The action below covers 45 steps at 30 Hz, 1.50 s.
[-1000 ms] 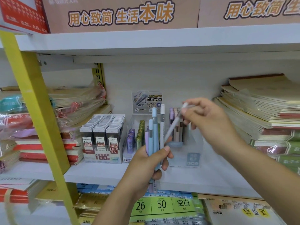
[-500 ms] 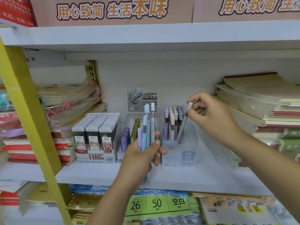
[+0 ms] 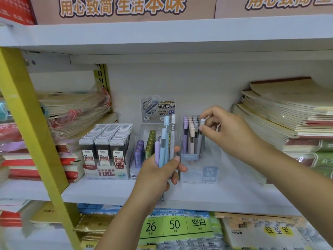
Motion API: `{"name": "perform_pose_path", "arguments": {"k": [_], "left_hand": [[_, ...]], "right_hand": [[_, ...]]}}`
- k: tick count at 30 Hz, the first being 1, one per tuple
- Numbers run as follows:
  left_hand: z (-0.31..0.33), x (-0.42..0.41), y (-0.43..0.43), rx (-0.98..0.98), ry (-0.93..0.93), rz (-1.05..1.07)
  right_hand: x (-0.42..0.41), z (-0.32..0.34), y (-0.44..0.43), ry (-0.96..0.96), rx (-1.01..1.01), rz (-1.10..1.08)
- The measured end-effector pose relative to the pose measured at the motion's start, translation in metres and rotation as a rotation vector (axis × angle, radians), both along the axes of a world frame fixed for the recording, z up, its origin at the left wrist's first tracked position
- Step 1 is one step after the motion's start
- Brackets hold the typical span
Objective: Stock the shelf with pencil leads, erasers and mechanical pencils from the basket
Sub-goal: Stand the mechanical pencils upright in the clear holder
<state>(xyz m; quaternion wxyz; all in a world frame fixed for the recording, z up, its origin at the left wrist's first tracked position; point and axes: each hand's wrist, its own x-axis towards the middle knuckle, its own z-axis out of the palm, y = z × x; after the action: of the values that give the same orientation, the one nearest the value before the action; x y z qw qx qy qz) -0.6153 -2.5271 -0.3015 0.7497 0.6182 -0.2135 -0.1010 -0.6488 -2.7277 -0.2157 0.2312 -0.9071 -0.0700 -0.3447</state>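
- Far left: yellow shelf upright (image 3: 27, 114), with wrapped notebooks (image 3: 75, 109) piled behind it.
- Left part of the shelf board (image 3: 108, 193): tray of boxed pencil leads (image 3: 106, 150), rows full and upright. Just beside it, a clear box of lead tubes (image 3: 144, 150), purple and green.
- Centre, in front of the lead tubes: left hand (image 3: 162, 175), fingers and thumb curled round a bundle of mechanical pencils (image 3: 166, 139). About four in it, long axes near vertical, caps up, tips poking out below the palm. Held off the shelf, touching no box.
- Just right of the bundle: pencil display box (image 3: 198, 175), clear, with rows of pencils standing caps up.
- At that box's right rear: one mechanical pencil (image 3: 202, 121), pale cap up, shaft near upright and down among the standing ones. Lower end hidden.
- Right hand (image 3: 225, 130): pinching that pencil at the cap between thumb and forefinger, other fingers loosely curled. Directly over the slot, so the nearer hand for the placing. Travel left judged straight down along the pencil's own axis.
- Next stock: to the left of the right hand, in the left hand's bundle. Short sideways reach, axis already matching the box.
- Far right: notebook stacks (image 3: 288, 120), well apart from the box. Basket not in view.
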Motion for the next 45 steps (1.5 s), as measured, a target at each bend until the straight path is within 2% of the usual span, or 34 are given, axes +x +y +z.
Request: {"name": "perform_pose_path", "arguments": {"k": [4,6,8,10,12,15,17,19,21,23,29,33,45], "left_hand": [[0.002,-0.003,0.001,-0.011,0.002,-0.038],[0.004,-0.005,0.003,-0.016,0.005,-0.067],[0.005,-0.006,0.004,-0.020,0.003,-0.100],[0.006,-0.008,0.004,-0.009,-0.013,-0.133],[0.007,-0.009,0.003,0.016,-0.037,-0.167],[0.006,-0.011,0.000,0.038,-0.057,-0.197],[0.006,-0.013,0.000,0.046,-0.067,-0.183],[0.005,-0.012,0.002,0.049,-0.073,-0.139],[0.003,-0.009,0.003,0.034,-0.049,-0.080],[0.001,-0.007,0.003,0.020,-0.026,-0.048],[0.001,-0.007,0.000,0.046,0.008,0.000],[0.002,-0.008,0.000,-0.031,0.052,-0.024],[0.000,-0.005,0.000,-0.034,0.051,-0.023]], "right_hand": [[0.001,-0.008,0.001,0.021,-0.088,-0.033],[0.000,-0.009,0.004,-0.026,-0.166,-0.073],[-0.002,-0.007,0.008,-0.099,-0.133,-0.077],[-0.007,-0.003,0.016,-0.090,0.074,0.002],[-0.011,0.001,0.026,0.028,0.356,0.152],[-0.013,0.003,0.033,0.122,0.553,0.279],[-0.016,0.007,0.033,0.065,0.636,0.290],[-0.021,0.014,0.026,-0.085,0.697,0.280],[-0.026,0.023,0.016,-0.223,0.658,0.264],[-0.029,0.026,0.008,-0.263,0.556,0.243],[-0.020,0.002,0.009,-0.120,0.272,0.147],[-0.019,-0.007,0.009,-0.050,0.217,0.140],[-0.014,-0.008,0.009,-0.035,0.245,0.154]]}}
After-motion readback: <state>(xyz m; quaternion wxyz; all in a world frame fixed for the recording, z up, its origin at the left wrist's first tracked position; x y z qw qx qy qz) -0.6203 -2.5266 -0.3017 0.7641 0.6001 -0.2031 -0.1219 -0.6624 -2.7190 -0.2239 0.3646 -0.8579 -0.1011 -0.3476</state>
